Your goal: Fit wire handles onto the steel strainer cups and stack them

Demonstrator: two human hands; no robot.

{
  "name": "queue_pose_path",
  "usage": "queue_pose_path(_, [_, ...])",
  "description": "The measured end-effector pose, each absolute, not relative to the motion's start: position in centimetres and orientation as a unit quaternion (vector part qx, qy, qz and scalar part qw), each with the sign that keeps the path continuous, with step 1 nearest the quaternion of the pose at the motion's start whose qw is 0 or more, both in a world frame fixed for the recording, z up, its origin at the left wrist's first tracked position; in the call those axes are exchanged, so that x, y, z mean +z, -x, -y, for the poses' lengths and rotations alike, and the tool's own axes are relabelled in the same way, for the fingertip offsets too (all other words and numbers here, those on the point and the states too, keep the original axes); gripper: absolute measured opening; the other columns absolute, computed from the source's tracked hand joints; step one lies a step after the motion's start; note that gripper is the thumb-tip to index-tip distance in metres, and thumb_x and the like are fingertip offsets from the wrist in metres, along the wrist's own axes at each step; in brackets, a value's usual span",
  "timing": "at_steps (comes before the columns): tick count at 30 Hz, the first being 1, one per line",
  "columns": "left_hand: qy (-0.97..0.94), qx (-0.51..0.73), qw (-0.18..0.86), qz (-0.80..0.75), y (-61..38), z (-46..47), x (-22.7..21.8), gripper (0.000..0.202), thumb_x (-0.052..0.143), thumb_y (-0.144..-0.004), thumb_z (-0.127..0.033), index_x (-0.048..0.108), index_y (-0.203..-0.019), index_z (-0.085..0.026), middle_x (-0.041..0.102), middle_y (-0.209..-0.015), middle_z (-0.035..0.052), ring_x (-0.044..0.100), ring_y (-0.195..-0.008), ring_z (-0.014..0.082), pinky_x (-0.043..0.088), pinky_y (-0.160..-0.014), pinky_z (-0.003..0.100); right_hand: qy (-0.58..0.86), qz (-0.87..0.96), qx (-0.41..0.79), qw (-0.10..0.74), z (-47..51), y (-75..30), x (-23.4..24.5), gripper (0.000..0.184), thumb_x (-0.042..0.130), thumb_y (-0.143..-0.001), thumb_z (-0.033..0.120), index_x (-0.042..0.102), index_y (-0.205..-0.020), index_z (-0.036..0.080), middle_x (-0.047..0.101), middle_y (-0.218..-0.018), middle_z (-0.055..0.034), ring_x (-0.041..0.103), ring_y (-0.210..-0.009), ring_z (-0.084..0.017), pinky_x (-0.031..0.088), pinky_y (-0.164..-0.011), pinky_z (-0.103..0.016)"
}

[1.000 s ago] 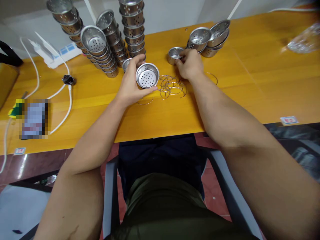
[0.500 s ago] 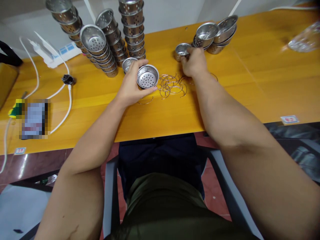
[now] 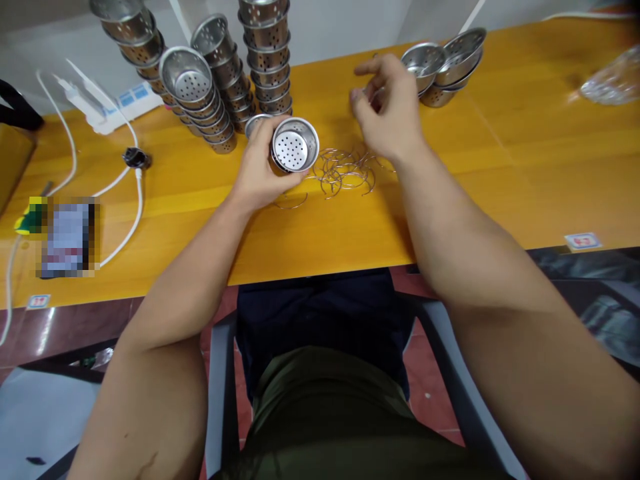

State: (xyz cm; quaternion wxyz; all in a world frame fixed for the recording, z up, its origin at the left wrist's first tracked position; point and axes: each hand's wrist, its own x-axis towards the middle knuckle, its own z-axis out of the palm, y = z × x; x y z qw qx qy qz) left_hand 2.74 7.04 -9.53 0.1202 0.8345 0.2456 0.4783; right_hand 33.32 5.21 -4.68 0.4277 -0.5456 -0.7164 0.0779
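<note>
My left hand [image 3: 261,157] is wrapped around a perforated steel cup [image 3: 294,145], its open mouth facing me and round holes showing in the base. A darker edge shows beneath the cup, but I cannot tell whether another is nested under it. Just behind that hand, partly hidden by it, is another perforated cup [image 3: 254,124]. My right hand [image 3: 390,110] is raised over the table with fingers apart and nothing visible in them. Close beyond it, several perforated cups [image 3: 425,61] lean together. Between my hands lies a loose pile of thin curved wires [image 3: 345,172].
Tall stacks of perforated cups [image 3: 270,67] stand at the back left against the wall. A white power strip [image 3: 120,110], cables and a blurred-out phone [image 3: 67,237] lie on the left of the yellow table [image 3: 340,243]. Clear plastic [image 3: 613,80] lies far right.
My right hand has let go of the small cup at the right and lifted, its fingers spreading. That cup no longer shows there. The cup in my left hand is tipped more towards me.
</note>
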Motion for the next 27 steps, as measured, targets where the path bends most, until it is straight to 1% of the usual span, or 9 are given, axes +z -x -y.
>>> queue_pose_path(1, [-0.835, 0.47, 0.128, -0.255, -2.7, -6.9, -9.4, 0.099, 0.096, -0.091, -0.094, 0.06, -0.16, -0.034, 0.075, -0.154, 0.0119, 0.072, -0.143, 0.0418, 0.062, -0.125, 0.067, 0.488, 0.733, 0.1, 0.463, -4.9, -32.7, -4.9, 0.035, 0.068, -0.122, 0.017, 0.069, -0.156, 0.024, 0.077, -0.125, -0.0097, 0.068, -0.088, -0.025, 0.064, -0.09, -0.043])
queue_pose_path(3, [-0.827, 0.456, 0.159, -0.287, -2.7, -6.6, -9.1, 0.101, 0.107, -0.083, -0.083, 0.063, -0.159, -0.033, 0.075, -0.157, 0.0135, 0.073, -0.147, 0.0451, 0.062, -0.129, 0.063, 0.407, 0.745, 0.175, 0.498, -4.3, -31.1, -5.5, 0.031, 0.079, -0.123, 0.051, 0.075, -0.143, 0.029, 0.078, -0.125, -0.0057, 0.061, -0.076, -0.02, 0.063, -0.077, -0.04])
queue_pose_path(5, [-0.82, 0.446, 0.185, -0.308, -2.7, -6.2, -8.8, 0.099, 0.112, -0.079, -0.078, 0.066, -0.154, -0.032, 0.077, -0.154, 0.0136, 0.073, -0.147, 0.0464, 0.061, -0.13, 0.06, 0.363, 0.747, 0.259, 0.493, -4.0, -29.4, -6.4, 0.061, 0.085, -0.11, 0.086, 0.077, -0.128, 0.029, 0.08, -0.12, -0.0058, 0.066, -0.08, -0.022, 0.065, -0.074, -0.04])
queue_pose_path(6, [-0.82, 0.442, 0.189, -0.311, -2.8, -6.1, -8.7, 0.096, 0.113, -0.079, -0.077, 0.069, -0.151, -0.032, 0.078, -0.152, 0.0132, 0.074, -0.147, 0.0466, 0.061, -0.13, 0.06, 0.36, 0.744, 0.285, 0.485, -4.0, -28.7, -6.9, 0.069, 0.087, -0.103, 0.094, 0.076, -0.125, 0.03, 0.08, -0.117, -0.0061, 0.069, -0.085, -0.024, 0.066, -0.075, -0.041])
queue_pose_path(8, [-0.825, 0.435, 0.185, -0.308, -2.9, -5.9, -8.5, 0.092, 0.114, -0.078, -0.077, 0.072, -0.147, -0.033, 0.079, -0.151, 0.0126, 0.075, -0.146, 0.0467, 0.06, -0.132, 0.06, 0.369, 0.73, 0.311, 0.485, -4.1, -27.7, -7.5, 0.07, 0.09, -0.097, 0.096, 0.076, -0.12, 0.031, 0.078, -0.109, -0.0063, 0.071, -0.087, -0.027, 0.067, -0.074, -0.044])
queue_pose_path(16, [-0.828, 0.433, 0.181, -0.306, -3.3, -5.7, -7.7, 0.104, 0.121, -0.067, -0.079, 0.075, -0.148, -0.033, 0.08, -0.151, 0.0134, 0.076, -0.145, 0.0488, 0.061, -0.131, 0.062, 0.377, 0.715, 0.29, 0.512, -3.2, -27.7, -6.4, 0.051, 0.083, -0.102, 0.082, 0.08, -0.119, 0.034, 0.083, -0.111, -0.0097, 0.074, -0.099, -0.035, 0.068, -0.092, -0.056])
queue_pose_path(21, [-0.821, 0.43, 0.218, -0.305, -2.7, -5.8, -8.2, 0.094, 0.117, -0.073, -0.082, 0.078, -0.138, -0.027, 0.083, -0.128, 0.0105, 0.083, -0.124, 0.0437, 0.068, -0.118, 0.059, 0.333, 0.708, 0.31, 0.54, -2.9, -27.8, -5.6, 0.044, 0.083, -0.104, 0.075, 0.084, -0.117, 0.032, 0.086, -0.116, -0.0072, 0.077, -0.106, -0.032, 0.067, -0.111, -0.056])
queue_pose_path(25, [-0.823, 0.436, 0.204, -0.302, -2.1, -6.4, -8.9, 0.094, 0.117, -0.076, -0.072, 0.074, -0.147, -0.028, 0.08, -0.14, 0.0128, 0.08, -0.135, 0.0453, 0.066, -0.125, 0.061, 0.385, 0.65, 0.32, 0.571, -3.1, -28.4, -5.0, 0.045, 0.087, -0.098, 0.081, 0.077, -0.112, 0.04, 0.082, -0.101, -0.0019, 0.077, -0.089, -0.033, 0.072, -0.085, -0.055])
queue_pose_path(27, [-0.823, 0.442, 0.182, -0.306, -2.0, -6.6, -9.0, 0.095, 0.115, -0.078, -0.062, 0.071, -0.156, -0.03, 0.076, -0.154, 0.0148, 0.076, -0.145, 0.0464, 0.065, -0.13, 0.061, 0.416, 0.622, 0.317, 0.582, -3.1, -28.8, -4.7, 0.049, 0.086, -0.095, 0.084, 0.071, -0.113, 0.041, 0.074, -0.086, 0.0015, 0.069, -0.067, -0.031, 0.063, -0.062, -0.052])
